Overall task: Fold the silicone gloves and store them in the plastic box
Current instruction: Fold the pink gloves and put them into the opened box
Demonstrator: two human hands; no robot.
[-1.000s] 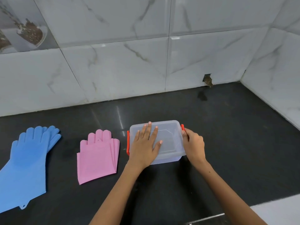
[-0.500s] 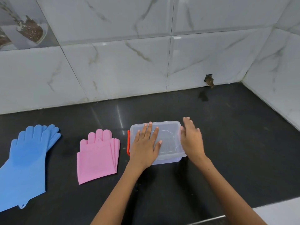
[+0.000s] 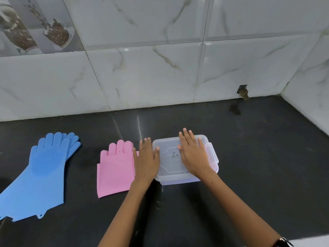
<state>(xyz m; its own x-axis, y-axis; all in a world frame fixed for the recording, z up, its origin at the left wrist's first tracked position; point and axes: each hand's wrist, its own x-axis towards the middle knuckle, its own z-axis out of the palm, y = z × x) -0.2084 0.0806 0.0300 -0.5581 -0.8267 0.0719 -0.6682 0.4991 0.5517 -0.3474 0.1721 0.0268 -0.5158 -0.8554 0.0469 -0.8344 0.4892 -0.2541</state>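
A clear plastic box (image 3: 169,179) with its lid on sits on the black counter at centre. My right hand (image 3: 193,154) lies flat on the lid with fingers straight. At the box's left end is my left hand (image 3: 146,161), thumb on the lid's edge and fingers over the side where the orange latch was. The right latch (image 3: 212,153) stands flipped up and looks pale. A folded pink silicone glove pair (image 3: 114,168) lies just left of the box. Long blue silicone gloves (image 3: 41,172) lie stacked flat at the far left.
The black counter (image 3: 258,166) runs to a marble-tiled wall at the back and on the right. A small hole in the wall (image 3: 242,90) sits at the back right. A white edge (image 3: 313,242) shows at the bottom right corner.
My right hand left the box's right latch and came to lie flat on the lid. My left hand slid off the lid to the box's left end, covering the orange latch.
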